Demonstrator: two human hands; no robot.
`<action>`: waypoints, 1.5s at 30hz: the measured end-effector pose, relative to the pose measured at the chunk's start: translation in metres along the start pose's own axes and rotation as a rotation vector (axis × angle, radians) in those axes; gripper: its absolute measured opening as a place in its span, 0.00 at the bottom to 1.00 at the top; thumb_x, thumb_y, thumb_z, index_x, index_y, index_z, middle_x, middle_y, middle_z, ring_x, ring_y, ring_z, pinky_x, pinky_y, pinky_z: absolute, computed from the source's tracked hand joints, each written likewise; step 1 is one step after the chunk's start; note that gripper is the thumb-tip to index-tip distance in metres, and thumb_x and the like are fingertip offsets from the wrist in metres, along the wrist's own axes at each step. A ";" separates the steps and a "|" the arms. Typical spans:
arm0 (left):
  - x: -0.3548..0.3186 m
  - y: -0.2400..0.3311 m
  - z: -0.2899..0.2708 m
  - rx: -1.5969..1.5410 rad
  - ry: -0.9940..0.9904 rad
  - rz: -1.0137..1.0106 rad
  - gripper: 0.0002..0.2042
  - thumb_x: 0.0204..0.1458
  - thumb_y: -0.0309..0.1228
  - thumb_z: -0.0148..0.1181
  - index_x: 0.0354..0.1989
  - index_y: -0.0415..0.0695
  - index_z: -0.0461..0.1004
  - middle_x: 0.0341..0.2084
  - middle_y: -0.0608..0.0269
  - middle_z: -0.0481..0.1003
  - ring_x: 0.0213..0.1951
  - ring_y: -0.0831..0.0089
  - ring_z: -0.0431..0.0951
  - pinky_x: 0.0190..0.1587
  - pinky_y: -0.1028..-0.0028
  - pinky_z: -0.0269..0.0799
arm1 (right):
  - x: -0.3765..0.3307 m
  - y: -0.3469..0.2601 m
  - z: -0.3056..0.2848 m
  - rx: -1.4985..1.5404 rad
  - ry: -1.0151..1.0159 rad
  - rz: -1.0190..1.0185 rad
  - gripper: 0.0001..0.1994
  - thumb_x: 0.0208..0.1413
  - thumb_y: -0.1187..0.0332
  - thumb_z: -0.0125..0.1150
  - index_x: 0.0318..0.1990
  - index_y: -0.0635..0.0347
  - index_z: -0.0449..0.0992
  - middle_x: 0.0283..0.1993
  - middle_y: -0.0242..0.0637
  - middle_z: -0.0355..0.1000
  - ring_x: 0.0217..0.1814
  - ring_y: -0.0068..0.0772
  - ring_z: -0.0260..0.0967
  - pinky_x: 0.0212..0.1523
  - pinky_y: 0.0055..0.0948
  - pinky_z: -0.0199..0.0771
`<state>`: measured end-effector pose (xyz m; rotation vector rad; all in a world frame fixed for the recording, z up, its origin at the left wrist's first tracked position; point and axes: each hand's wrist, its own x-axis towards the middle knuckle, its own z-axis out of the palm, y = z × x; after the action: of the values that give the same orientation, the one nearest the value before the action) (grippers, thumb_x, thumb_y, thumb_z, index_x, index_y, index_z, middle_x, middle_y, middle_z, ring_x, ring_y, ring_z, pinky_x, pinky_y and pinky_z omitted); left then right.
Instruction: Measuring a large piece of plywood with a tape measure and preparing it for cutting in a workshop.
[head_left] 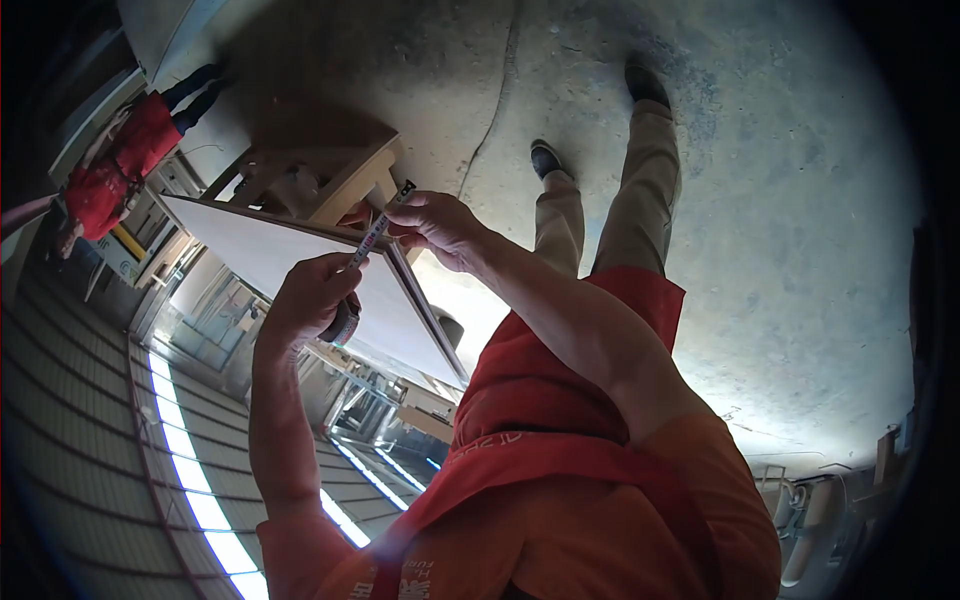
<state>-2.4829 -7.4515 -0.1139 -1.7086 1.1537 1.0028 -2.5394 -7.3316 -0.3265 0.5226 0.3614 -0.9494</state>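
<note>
I see a grey concrete floor, scuffed and dusty, with a thin crack running across it. Strong light falls on the floor and leaves one patch near the middle very bright. A wooden stand sits on it. At the left, a corrugated roof with bright skylight strips bends along the rim. A metal frame stands below.

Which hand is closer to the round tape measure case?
Left. The left hand is wrapped around the tape measure case; the right hand is up along the pulled-out tape, pinching it above the white board.
</note>
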 end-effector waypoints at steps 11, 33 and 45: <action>0.013 -0.008 0.000 0.002 -0.063 -0.101 0.20 0.66 0.37 0.61 0.61 0.38 0.75 0.21 0.70 0.74 0.24 0.83 0.77 0.28 0.78 0.72 | 0.021 0.034 -0.013 0.074 -0.094 0.004 0.11 0.64 0.62 0.68 0.46 0.61 0.81 0.46 0.30 0.81 0.47 0.24 0.76 0.49 0.31 0.75; 0.025 0.017 0.015 0.095 0.036 -0.173 0.17 0.63 0.46 0.65 0.41 0.41 0.83 0.18 0.70 0.76 0.21 0.86 0.72 0.25 0.79 0.67 | 0.024 0.024 -0.025 0.075 -0.087 0.001 0.14 0.63 0.63 0.69 0.46 0.67 0.79 0.41 0.42 0.82 0.43 0.32 0.82 0.47 0.34 0.84; 0.037 0.028 0.002 0.205 0.003 -0.131 0.19 0.65 0.45 0.61 0.45 0.38 0.82 0.19 0.68 0.77 0.20 0.86 0.72 0.24 0.77 0.68 | 0.036 0.015 -0.025 0.079 -0.080 0.002 0.14 0.63 0.61 0.70 0.43 0.66 0.80 0.39 0.43 0.82 0.41 0.34 0.83 0.40 0.33 0.84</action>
<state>-2.4999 -7.4675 -0.1536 -1.5993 1.0919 0.7747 -2.5091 -7.3348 -0.3611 0.5550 0.2526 -0.9820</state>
